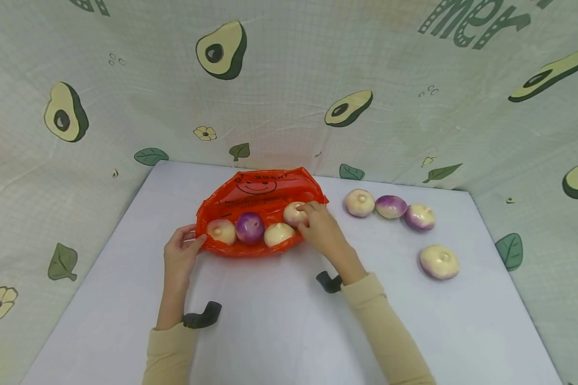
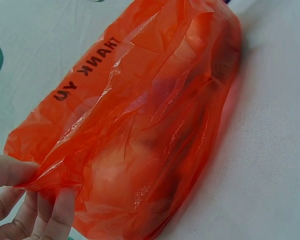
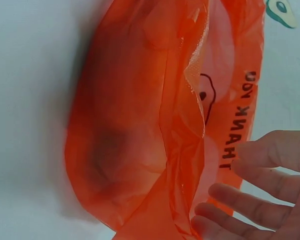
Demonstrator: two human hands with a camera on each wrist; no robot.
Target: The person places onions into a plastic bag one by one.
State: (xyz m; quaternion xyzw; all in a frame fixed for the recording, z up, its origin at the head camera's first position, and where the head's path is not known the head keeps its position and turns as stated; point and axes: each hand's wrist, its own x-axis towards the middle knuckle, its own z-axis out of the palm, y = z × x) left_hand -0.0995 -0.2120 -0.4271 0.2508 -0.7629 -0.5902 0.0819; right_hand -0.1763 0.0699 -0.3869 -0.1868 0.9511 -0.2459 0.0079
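Beige sleeve [image 1: 390,334], left grip [image 1: 180,248] pinching red bag [image 1: 280,188], right grip [image 1: 325,231] loosely parted, touching pale vegetable [image 1: 293,215] inside

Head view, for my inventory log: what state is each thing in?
Red bag: open, on the table
Bagged vegetables: four, visible through the mouth
Three loose vegetables: outside the bag, in a row
Lone vegetable: on the table, apart
Left hand: pinching the bag's left edge
Right hand: fingertips at the rightmost bagged vegetable
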